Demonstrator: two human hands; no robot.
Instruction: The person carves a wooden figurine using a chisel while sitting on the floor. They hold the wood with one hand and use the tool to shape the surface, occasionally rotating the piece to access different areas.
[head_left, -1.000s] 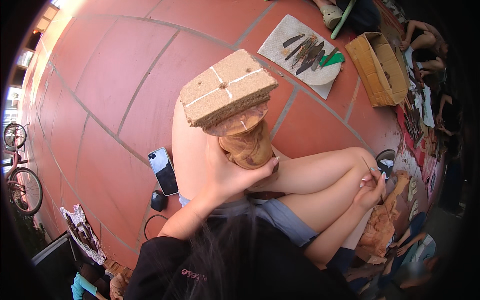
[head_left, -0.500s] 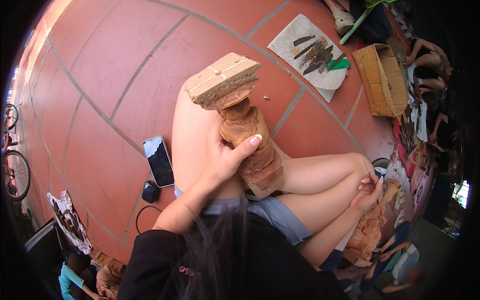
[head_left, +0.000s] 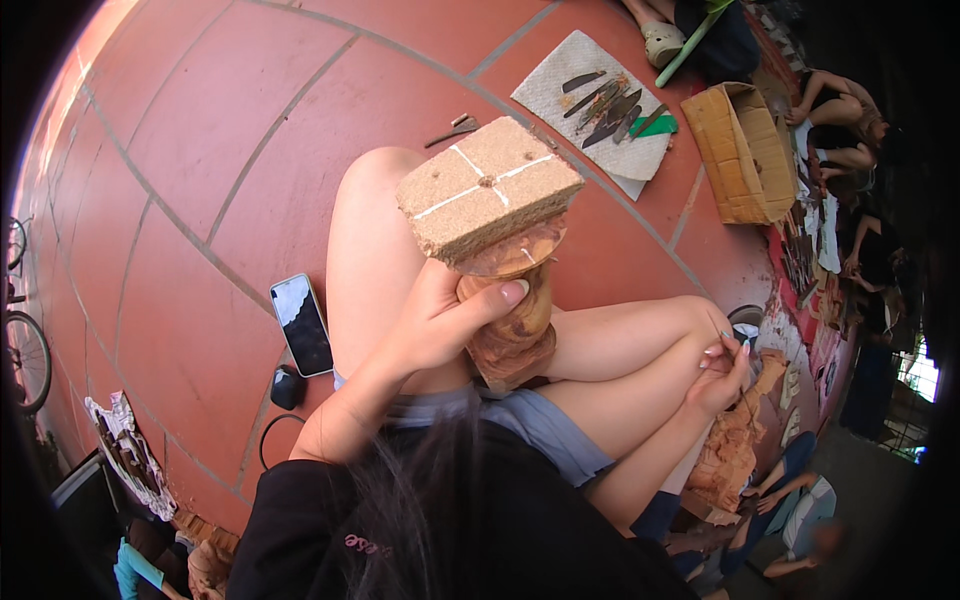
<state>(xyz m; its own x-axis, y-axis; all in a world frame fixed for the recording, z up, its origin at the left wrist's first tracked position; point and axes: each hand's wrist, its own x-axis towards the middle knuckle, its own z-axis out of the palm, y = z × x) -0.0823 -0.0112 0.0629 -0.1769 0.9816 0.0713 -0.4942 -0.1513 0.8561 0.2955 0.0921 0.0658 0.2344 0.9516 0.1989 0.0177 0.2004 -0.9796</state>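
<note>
One inspection seemed underway, the left hand (head_left: 430,325) clasping the carved wood (head_left: 525,327), any turn calling for steadiness, the right hand (head_left: 720,382) of uncertain grip.

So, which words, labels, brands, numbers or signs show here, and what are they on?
Black shirt: small pink lettering, partly covered by hair, so it cannot be read whole.
Board on the wooden piece: crossing white lines only, no words.
Phone: no text I can read.
Cardboard box: no print I can make out.
</note>
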